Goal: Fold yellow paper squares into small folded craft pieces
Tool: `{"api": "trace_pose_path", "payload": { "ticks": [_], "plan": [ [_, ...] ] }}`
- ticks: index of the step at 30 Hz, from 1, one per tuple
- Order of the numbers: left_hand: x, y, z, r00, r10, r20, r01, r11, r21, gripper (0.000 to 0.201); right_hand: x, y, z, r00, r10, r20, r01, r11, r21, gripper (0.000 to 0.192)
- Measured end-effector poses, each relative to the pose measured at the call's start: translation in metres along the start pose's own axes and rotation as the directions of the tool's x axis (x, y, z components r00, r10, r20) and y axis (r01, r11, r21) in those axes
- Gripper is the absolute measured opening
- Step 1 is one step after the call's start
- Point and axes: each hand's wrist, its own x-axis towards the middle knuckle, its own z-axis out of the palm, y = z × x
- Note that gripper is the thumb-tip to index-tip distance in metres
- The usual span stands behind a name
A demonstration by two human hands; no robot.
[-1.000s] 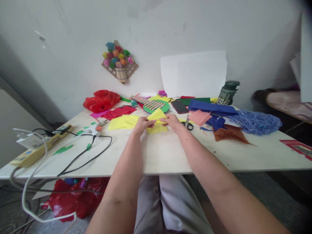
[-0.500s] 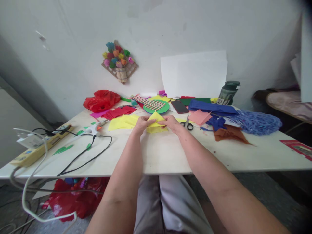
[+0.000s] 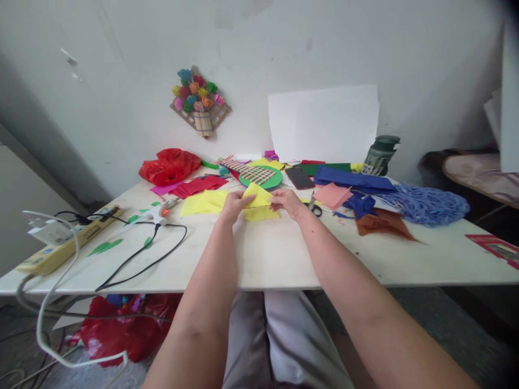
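While both hands met over the middle of the table (image 3: 275,259), the left hand (image 3: 232,205) and the right hand (image 3: 287,201) were each pinched shut on the same folded yellow paper (image 3: 257,198), one at either end of its upper flap. That flap stood tilted up off the layer beneath, which lay flat on the tabletop between the two wrists. As I judged it, the folding was partway along: the sheet already had at least one crease and a pointed, triangular look, but the raised flap was not pressed down, so more creasing seemed left to do. The paper looked thin and bright, its edges sharp. Just to the left lay a loose yellow sheet (image 3: 203,203), uncreased as far as I could see. Just beyond the right hand sat scissors (image 3: 313,207), then a pink paper piece (image 3: 332,194) and a heap of blue shreds (image 3: 425,204). Off to the far left a glue gun (image 3: 159,212) rested near a power strip (image 3: 65,242).
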Motion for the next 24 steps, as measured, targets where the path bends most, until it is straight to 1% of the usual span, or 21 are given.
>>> {"api": "trace_pose_path", "payload": {
  "ticks": [6, 12, 15, 19, 24],
  "plan": [
    [0.002, -0.003, -0.002, 1.0, 0.002, 0.02, -0.001, 0.999, -0.041, 0.035, -0.001, -0.001, -0.003, 0.998, -0.031, 0.049, 0.032, 0.999, -0.003, 0.015],
    [0.003, -0.004, -0.004, 1.0, -0.004, 0.004, 0.004, 0.999, -0.043, 0.04, -0.003, -0.004, -0.003, 0.998, -0.022, 0.065, 0.023, 1.0, -0.009, 0.018],
    [0.004, -0.004, -0.004, 1.0, -0.004, 0.008, 0.005, 0.999, -0.043, 0.042, -0.005, -0.006, -0.002, 0.996, -0.02, 0.082, 0.022, 1.0, -0.023, 0.017],
    [0.004, -0.005, -0.004, 1.0, -0.005, 0.008, 0.006, 0.999, -0.045, 0.042, -0.007, -0.009, 0.0, 0.997, -0.001, 0.071, 0.004, 0.999, -0.04, 0.015],
    [0.004, -0.004, -0.005, 1.0, -0.021, 0.004, 0.021, 0.999, -0.041, 0.043, -0.009, -0.011, 0.001, 0.996, 0.018, 0.089, -0.017, 1.0, -0.02, 0.019]
  ]
}}
